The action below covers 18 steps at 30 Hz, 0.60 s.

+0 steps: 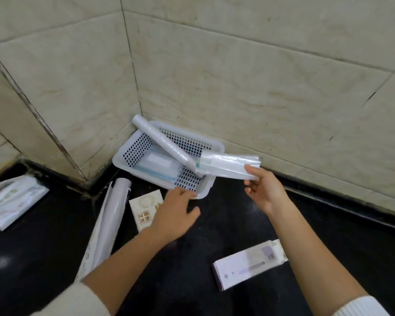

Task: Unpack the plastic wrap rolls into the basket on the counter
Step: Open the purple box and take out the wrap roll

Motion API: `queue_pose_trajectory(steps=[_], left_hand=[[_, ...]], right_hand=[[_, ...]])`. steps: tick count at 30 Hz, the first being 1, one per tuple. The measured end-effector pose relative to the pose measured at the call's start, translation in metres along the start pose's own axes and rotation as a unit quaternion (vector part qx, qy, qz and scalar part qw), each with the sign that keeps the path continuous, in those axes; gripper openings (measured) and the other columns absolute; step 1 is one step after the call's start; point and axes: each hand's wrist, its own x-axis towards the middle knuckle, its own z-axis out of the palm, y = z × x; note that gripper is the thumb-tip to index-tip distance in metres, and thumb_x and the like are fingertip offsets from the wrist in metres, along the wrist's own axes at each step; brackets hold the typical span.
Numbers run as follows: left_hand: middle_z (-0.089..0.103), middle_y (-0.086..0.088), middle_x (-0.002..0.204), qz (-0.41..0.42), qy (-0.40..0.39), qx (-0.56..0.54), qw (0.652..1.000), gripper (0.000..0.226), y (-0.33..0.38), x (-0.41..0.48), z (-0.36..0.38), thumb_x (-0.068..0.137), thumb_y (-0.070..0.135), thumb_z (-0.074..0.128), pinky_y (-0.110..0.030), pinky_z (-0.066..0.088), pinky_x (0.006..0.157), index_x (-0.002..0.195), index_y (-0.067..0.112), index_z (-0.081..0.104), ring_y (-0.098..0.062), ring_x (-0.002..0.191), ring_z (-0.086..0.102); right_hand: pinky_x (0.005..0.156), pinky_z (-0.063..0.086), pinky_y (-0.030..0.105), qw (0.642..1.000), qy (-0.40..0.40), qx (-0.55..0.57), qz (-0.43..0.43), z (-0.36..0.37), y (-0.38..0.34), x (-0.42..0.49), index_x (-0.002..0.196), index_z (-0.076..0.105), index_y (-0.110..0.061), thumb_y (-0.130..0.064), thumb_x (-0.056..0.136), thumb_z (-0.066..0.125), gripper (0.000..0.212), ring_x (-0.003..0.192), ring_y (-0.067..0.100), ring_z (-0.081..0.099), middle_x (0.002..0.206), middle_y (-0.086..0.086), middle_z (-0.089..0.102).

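Observation:
A white perforated basket sits in the tiled corner of the black counter. One long white plastic wrap roll leans slantwise across it, over flat blue-edged packets in the bottom. My right hand pinches the near end of a clear-wrapped pack that lies over the basket's right rim. My left hand reaches toward the basket's front edge, fingers apart, holding nothing. Another roll lies half inside an opened long box on the counter to the left.
A small printed box lies beside my left hand. A white and purple box lies near the front right. A soft white package rests at the far left. Tiled walls close in behind the basket.

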Motion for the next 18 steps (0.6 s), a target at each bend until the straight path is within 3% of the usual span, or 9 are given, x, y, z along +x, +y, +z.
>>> queue_pose_trajectory(steps=[2,7,9,11,13,15,17,18], left_hand=[[0.045,-0.011,0.137,-0.037,0.063,0.03,0.997,0.049,-0.028,0.021,-0.025,0.091,0.031,0.056,-0.037,0.037,0.104,0.136,0.014,0.048,-0.026,0.129,0.037],[0.011,-0.023,0.159,-0.14,0.009,0.165,0.976,0.063,-0.08,0.045,-0.038,0.1,0.041,0.033,-0.042,0.013,0.121,0.15,0.005,0.021,-0.033,0.148,0.004],[0.003,-0.027,0.159,-0.158,0.003,0.201,0.967,0.066,-0.088,0.046,-0.031,0.101,0.043,0.025,-0.042,0.008,0.122,0.151,0.002,0.012,-0.035,0.149,-0.004],[-0.003,-0.028,0.159,-0.158,0.006,0.224,0.962,0.067,-0.091,0.045,-0.023,0.101,0.043,0.019,-0.041,0.006,0.123,0.151,0.001,0.006,-0.036,0.149,-0.007],[-0.003,-0.027,0.159,-0.155,0.017,0.232,0.96,0.067,-0.093,0.045,-0.02,0.101,0.044,0.017,-0.04,0.005,0.122,0.151,0.002,0.005,-0.035,0.149,-0.007],[-0.002,-0.026,0.159,-0.147,0.021,0.235,0.961,0.067,-0.094,0.044,-0.02,0.101,0.045,0.017,-0.039,0.005,0.122,0.152,0.004,0.005,-0.034,0.149,-0.007],[-0.003,-0.024,0.16,-0.148,0.024,0.226,0.962,0.066,-0.093,0.044,-0.02,0.1,0.046,0.016,-0.039,0.004,0.122,0.152,0.006,0.004,-0.032,0.149,-0.008],[-0.003,-0.023,0.16,-0.151,0.025,0.218,0.964,0.066,-0.093,0.044,-0.02,0.1,0.047,0.016,-0.039,0.005,0.122,0.152,0.008,0.004,-0.031,0.149,-0.008]], right_hand=[[0.051,0.04,0.024,1.0,0.021,-0.024,-0.001,0.021,0.003,0.011,0.095,0.066,-0.013,-0.016,0.082,0.067,0.013,0.052,0.008,0.05,0.068,-0.002,0.06],[0.055,0.045,0.03,0.99,0.047,-0.132,-0.001,0.091,0.031,0.041,0.086,0.065,-0.011,-0.013,0.08,0.069,0.007,0.065,0.019,0.058,0.081,0.007,0.065],[0.057,0.052,0.032,0.985,0.053,-0.163,0.007,0.113,0.046,0.056,0.093,0.063,-0.007,-0.011,0.081,0.069,0.014,0.069,0.022,0.063,0.088,0.01,0.067],[0.061,0.055,0.036,0.961,0.051,-0.271,0.0,0.126,0.057,0.069,0.101,0.06,-0.001,-0.012,0.082,0.064,0.022,0.074,0.026,0.064,0.086,0.011,0.064],[0.06,0.054,0.035,0.887,0.03,-0.46,-0.017,0.132,0.06,0.078,0.102,0.056,-0.003,-0.016,0.084,0.058,0.022,0.074,0.026,0.064,0.082,0.007,0.061],[0.061,0.052,0.033,0.772,0.0,-0.635,-0.04,0.137,0.059,0.082,0.105,0.057,-0.009,-0.022,0.086,0.057,0.024,0.079,0.025,0.065,0.09,0.006,0.063],[0.063,0.047,0.03,0.662,-0.011,-0.745,-0.081,0.141,0.055,0.085,0.111,0.058,-0.011,-0.025,0.086,0.059,0.028,0.08,0.022,0.061,0.092,0.004,0.061],[0.063,0.045,0.03,0.627,-0.014,-0.773,-0.096,0.143,0.053,0.085,0.112,0.057,-0.012,-0.026,0.086,0.06,0.03,0.078,0.021,0.058,0.089,0.003,0.057]])
